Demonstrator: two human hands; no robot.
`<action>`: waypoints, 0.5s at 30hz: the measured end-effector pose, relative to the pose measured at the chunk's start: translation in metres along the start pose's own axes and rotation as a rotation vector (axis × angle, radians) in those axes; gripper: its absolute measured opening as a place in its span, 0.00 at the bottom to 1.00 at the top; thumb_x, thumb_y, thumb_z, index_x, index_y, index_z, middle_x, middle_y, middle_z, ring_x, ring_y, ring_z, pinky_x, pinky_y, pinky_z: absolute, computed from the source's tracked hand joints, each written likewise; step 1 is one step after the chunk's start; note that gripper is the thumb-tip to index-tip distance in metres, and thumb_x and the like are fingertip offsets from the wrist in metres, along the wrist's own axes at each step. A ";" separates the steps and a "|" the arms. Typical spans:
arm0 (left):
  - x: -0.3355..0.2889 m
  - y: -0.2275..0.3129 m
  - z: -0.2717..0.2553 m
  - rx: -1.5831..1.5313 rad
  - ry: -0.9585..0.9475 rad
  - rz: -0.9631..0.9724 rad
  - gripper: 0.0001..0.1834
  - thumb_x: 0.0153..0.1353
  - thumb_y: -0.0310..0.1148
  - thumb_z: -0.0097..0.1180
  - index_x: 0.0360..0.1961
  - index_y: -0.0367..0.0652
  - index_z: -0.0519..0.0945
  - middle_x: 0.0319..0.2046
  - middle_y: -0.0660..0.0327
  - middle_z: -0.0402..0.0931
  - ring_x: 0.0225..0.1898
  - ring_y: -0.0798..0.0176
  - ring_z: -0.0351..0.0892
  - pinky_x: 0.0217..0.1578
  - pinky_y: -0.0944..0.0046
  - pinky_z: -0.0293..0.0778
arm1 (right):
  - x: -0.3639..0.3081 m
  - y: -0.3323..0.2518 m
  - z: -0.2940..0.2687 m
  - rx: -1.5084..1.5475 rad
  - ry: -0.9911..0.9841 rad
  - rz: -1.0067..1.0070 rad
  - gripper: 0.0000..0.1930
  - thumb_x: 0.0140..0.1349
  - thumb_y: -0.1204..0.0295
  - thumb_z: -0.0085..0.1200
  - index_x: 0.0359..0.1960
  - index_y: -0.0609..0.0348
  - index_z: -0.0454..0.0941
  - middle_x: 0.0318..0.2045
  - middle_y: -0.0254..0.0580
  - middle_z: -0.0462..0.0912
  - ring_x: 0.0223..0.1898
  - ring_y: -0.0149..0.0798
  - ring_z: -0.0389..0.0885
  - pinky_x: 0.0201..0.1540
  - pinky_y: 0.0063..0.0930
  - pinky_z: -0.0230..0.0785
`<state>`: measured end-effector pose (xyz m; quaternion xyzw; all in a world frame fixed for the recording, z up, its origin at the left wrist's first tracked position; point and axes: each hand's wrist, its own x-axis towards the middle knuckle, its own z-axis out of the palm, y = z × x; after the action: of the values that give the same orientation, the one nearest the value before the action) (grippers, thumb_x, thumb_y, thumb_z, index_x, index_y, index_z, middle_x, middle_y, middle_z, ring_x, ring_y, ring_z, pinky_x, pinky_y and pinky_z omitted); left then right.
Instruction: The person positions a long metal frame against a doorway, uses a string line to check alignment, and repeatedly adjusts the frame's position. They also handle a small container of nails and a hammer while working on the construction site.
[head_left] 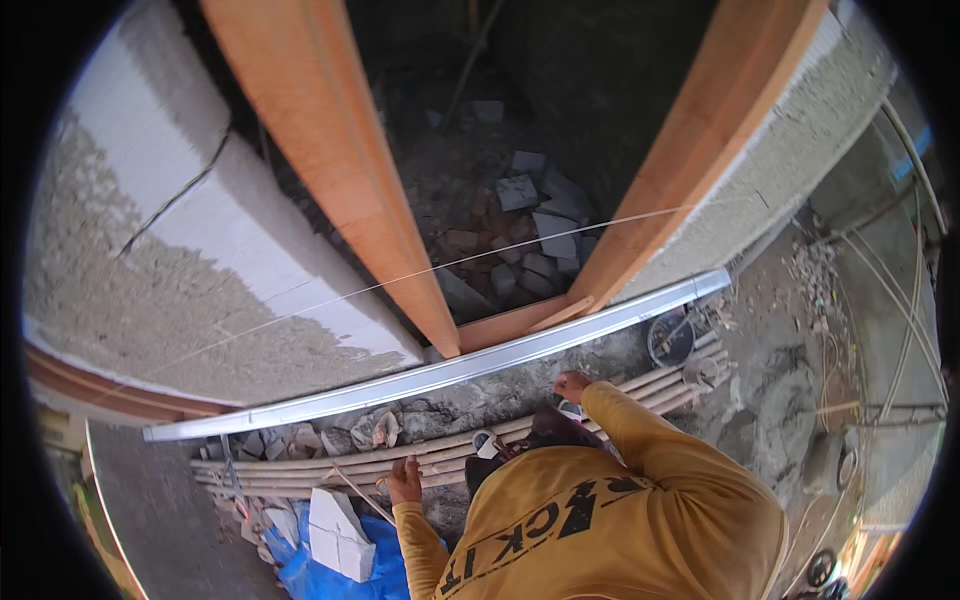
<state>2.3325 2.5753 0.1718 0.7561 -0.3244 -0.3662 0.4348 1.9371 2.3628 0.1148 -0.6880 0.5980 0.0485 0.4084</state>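
My left hand [405, 482] is over the bamboo poles [450, 455], its fingers apart and nothing visible in them. My right hand [573, 385] is farther forward with the fingers curled together; whatever may be in them is too small to make out. Ahead of both hands a long silver metal straightedge [440, 372] runs across the foot of the wall and the door frame, touched by neither hand. The orange-brown wooden door frame [335, 160] stands beyond it. A thin string [400, 277] stretches across the opening. My shoes [485, 443] show below, among the poles.
Partly plastered block walls [200, 250] flank the opening, with broken blocks [540, 225] inside. A black bucket [671, 338] stands at the poles' right end. White block pieces [338, 535] lie on a blue sheet [300, 575] at lower left. Rubble [300, 440] lies under the straightedge.
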 end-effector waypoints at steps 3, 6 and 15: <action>0.015 -0.017 0.020 0.040 -0.233 0.013 0.23 0.62 0.46 0.50 0.34 0.31 0.76 0.24 0.54 0.78 0.22 0.64 0.78 0.24 0.67 0.74 | -0.025 0.040 0.003 0.053 0.087 0.137 0.22 0.57 0.51 0.42 0.45 0.51 0.76 0.48 0.46 0.76 0.51 0.51 0.73 0.57 0.41 0.61; 0.019 0.006 0.061 0.174 -0.513 0.067 0.21 0.62 0.45 0.48 0.33 0.32 0.76 0.24 0.54 0.78 0.22 0.63 0.78 0.24 0.67 0.75 | -0.065 0.108 0.026 -0.290 0.033 0.209 0.21 0.60 0.53 0.44 0.44 0.53 0.77 0.43 0.47 0.79 0.47 0.49 0.77 0.49 0.42 0.68; 0.058 0.097 0.208 0.322 -0.700 0.156 0.13 0.61 0.36 0.51 0.33 0.33 0.76 0.25 0.57 0.77 0.24 0.67 0.76 0.26 0.69 0.73 | -0.166 0.330 0.148 0.082 -0.238 0.861 0.18 0.57 0.64 0.49 0.50 0.48 0.75 0.50 0.44 0.76 0.52 0.45 0.75 0.50 0.38 0.72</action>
<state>2.1724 2.4011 0.1691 0.6171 -0.5628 -0.5122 0.2003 1.6683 2.6004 -0.0569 -0.3494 0.7802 0.2691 0.4436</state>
